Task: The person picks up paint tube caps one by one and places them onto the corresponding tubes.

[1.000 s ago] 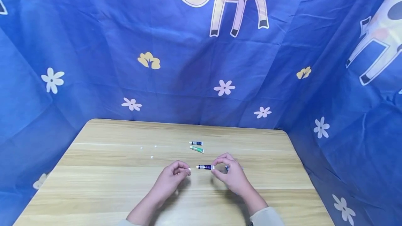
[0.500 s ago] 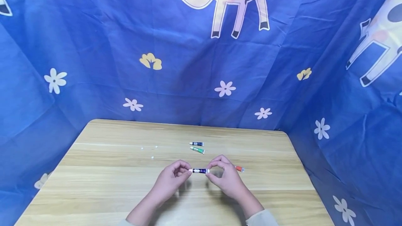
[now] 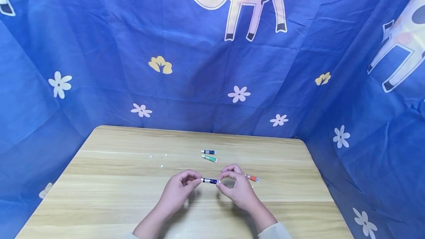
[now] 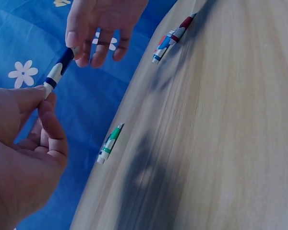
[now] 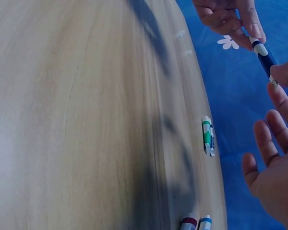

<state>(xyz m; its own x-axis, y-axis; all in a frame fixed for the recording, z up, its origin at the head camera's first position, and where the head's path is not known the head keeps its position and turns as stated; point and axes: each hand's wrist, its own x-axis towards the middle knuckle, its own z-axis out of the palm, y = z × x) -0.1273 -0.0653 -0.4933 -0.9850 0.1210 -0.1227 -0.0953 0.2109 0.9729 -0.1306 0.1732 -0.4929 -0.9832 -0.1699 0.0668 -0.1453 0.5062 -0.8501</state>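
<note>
Between the hands, above the table, is a small dark blue paint tube with a white band. Its white cap end is pinched by the thumb and fingertips of my left hand. My right hand pinches the flat tail end between thumb and index finger, its other fingers spread loosely. In the left wrist view the tube slants between both hands, and my left fingertips cover most of the cap. The right wrist view shows the same tube and my right palm turned up.
A green paint tube and a dark tube lie beyond the hands. An orange-red tube lies partly behind the right hand. In the left wrist view, a dark red tube and a blue one lie together. Small white bits lie left.
The right hand has brought the tube left, so its nozzle meets the white cap that the left hand held apart from it. The orange-red tube has come into view beside the right hand.
</note>
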